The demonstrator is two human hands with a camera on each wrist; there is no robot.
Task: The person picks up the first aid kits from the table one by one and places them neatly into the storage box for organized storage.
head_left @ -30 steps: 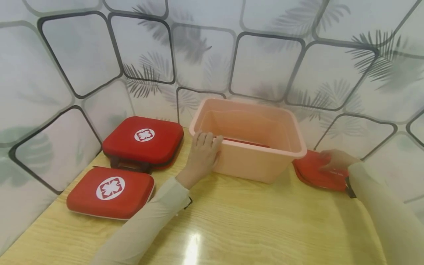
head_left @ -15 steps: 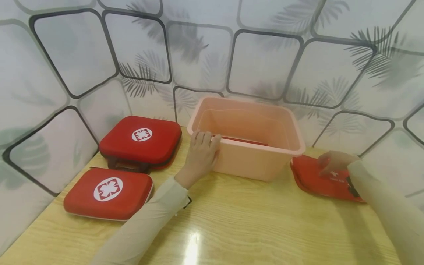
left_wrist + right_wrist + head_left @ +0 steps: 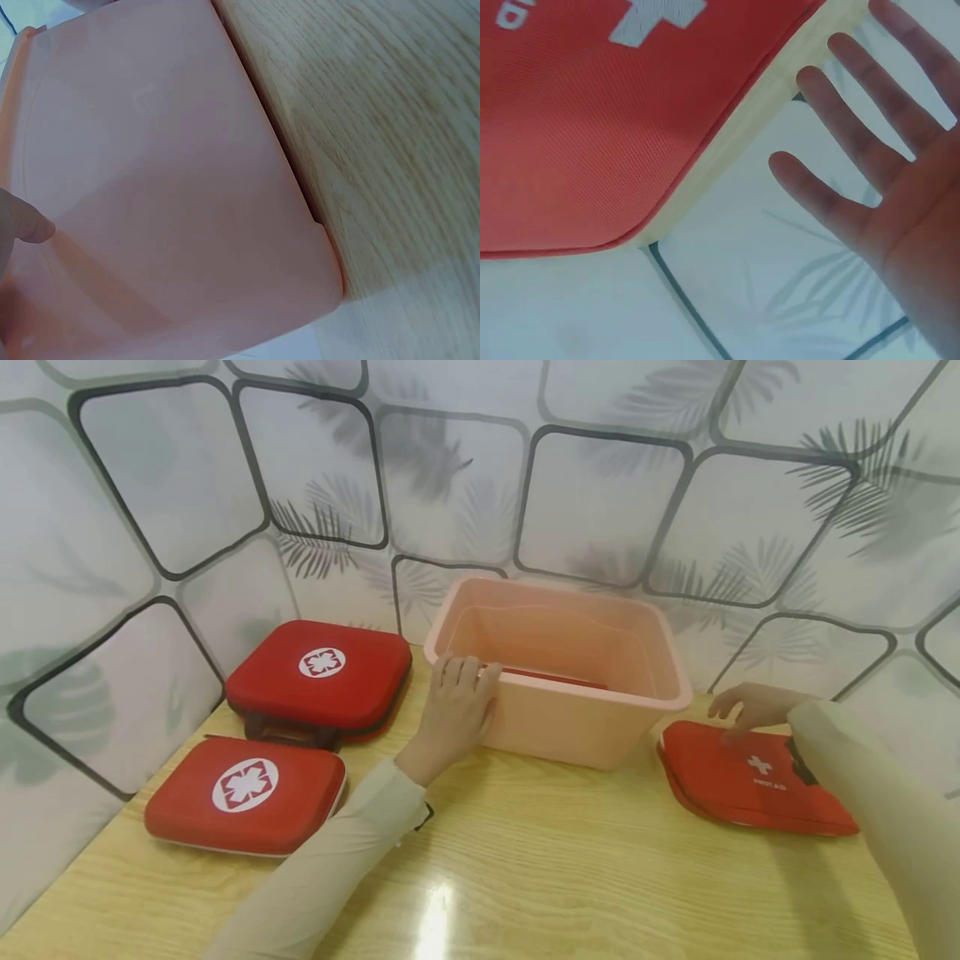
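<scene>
My left hand (image 3: 452, 714) grips the near left rim of a peach plastic bin (image 3: 558, 718), fingers over the edge. In the left wrist view, the thumb (image 3: 31, 223) presses on the bin's outer wall (image 3: 172, 142). A red first aid pouch (image 3: 716, 777) with a white cross lies flat on the table, right of the bin. My right hand (image 3: 757, 703) hovers over the pouch's far edge. In the right wrist view, its fingers (image 3: 847, 139) are spread and hold nothing, beside the pouch (image 3: 615, 142). Inside the bin, a red item (image 3: 555, 679) shows only partly above the rim.
On the left lie two red first aid cases: a larger one (image 3: 360, 668) with a black handle at the back, a smaller one (image 3: 180, 802) in front. A patterned wall covering (image 3: 457, 485) rises behind the wooden table (image 3: 562, 860).
The pouch has slid nearer and to the right, away from the wall. My right hand has lifted off it. The left hand keeps its hold on the bin rim.
</scene>
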